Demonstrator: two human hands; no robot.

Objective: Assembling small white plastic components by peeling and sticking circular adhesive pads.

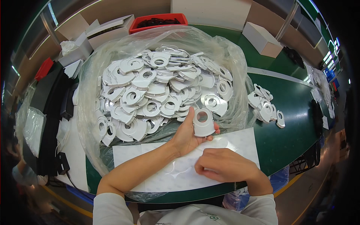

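Note:
My left hand [187, 137] grips a white plastic part [204, 129], a rounded plate with a large round hole, holding it upright above the near edge of the heap. Below and to the right, my right hand [221, 164] is closed, its fingers curled just over a white sheet [168, 180]. Whether anything is pinched in those fingers is hidden. Faint glossy round outlines show on the sheet. Beyond my hands, a large heap of similar white parts [151, 107] lies in an open clear plastic bag [88, 123].
A smaller group of white parts [265, 110] lies on the green table [288, 112] at right. Along the back stand a red bin [159, 18] with dark pieces, an open white box [110, 32] and a closed white box [262, 39]. A black case-like object [45, 101] stands left.

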